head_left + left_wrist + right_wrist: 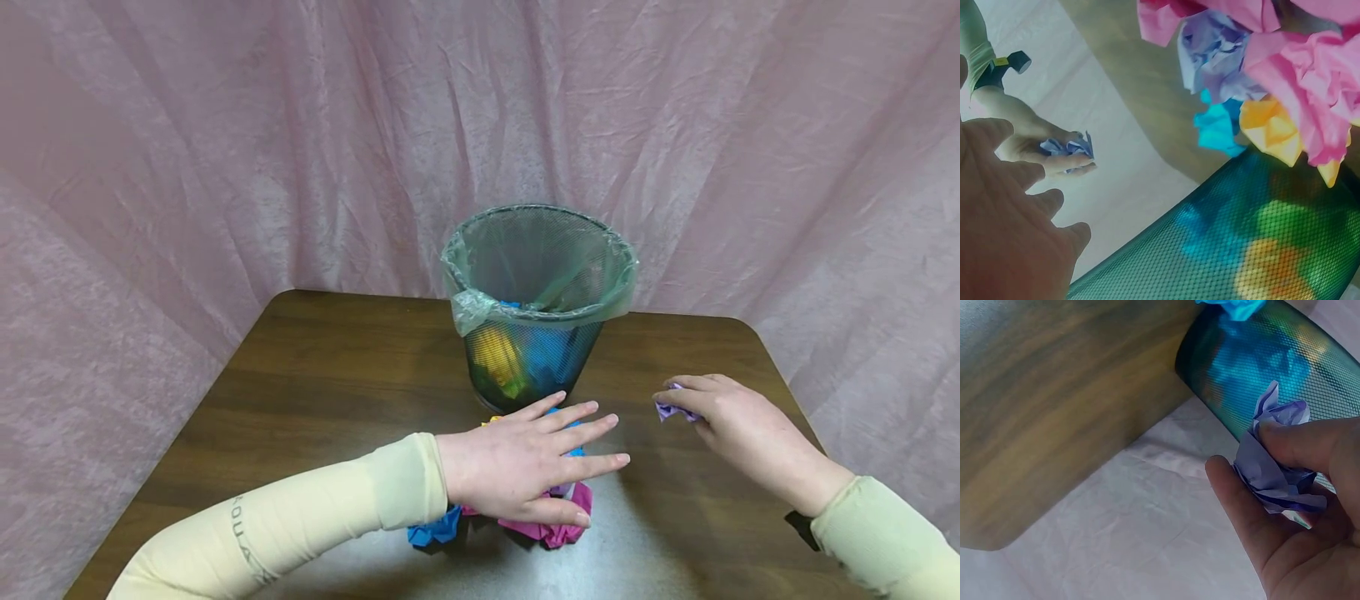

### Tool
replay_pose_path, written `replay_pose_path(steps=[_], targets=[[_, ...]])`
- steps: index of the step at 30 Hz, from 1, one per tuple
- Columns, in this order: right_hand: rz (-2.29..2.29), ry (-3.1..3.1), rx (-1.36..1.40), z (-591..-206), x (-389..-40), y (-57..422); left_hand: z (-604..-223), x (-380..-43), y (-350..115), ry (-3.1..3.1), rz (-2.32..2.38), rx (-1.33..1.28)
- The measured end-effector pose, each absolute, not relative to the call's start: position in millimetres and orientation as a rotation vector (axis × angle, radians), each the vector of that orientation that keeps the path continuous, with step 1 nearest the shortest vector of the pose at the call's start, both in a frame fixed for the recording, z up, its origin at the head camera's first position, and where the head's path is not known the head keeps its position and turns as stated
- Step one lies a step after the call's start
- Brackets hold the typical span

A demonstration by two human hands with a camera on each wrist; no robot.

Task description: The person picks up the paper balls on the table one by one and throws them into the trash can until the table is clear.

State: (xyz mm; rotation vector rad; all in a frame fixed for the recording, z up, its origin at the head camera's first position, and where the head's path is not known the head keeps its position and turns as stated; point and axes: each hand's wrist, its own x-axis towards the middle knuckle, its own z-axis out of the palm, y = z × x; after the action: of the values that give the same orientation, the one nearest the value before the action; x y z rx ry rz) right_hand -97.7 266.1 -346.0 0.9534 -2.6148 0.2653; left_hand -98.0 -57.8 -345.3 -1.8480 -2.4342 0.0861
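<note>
My right hand holds a crumpled purple paper ball between thumb and fingers, right of the bin. Spread wide, my left hand hovers with straight fingers over a heap of crumpled paper and holds nothing. In that heap, a pink paper ball and a blue paper ball show around the hand; the rest is partly hidden by it. The left wrist view shows a lavender paper ball and a yellow paper ball there too. Behind the heap stands a mesh bin.
A green plastic liner folds over the bin's rim. Yellow, green and blue crumpled papers show through its mesh. The bin stands on a dark wooden table with rounded far corners, and a pink curtain hangs behind.
</note>
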Motion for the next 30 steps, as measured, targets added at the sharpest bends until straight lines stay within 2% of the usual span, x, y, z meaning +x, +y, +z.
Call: replay_pose_path(steps=[30], targets=[[0.223,-2.43,1.032,-286,-100,265,-271,-109,-84,-2.384,-0.002,-1.765]])
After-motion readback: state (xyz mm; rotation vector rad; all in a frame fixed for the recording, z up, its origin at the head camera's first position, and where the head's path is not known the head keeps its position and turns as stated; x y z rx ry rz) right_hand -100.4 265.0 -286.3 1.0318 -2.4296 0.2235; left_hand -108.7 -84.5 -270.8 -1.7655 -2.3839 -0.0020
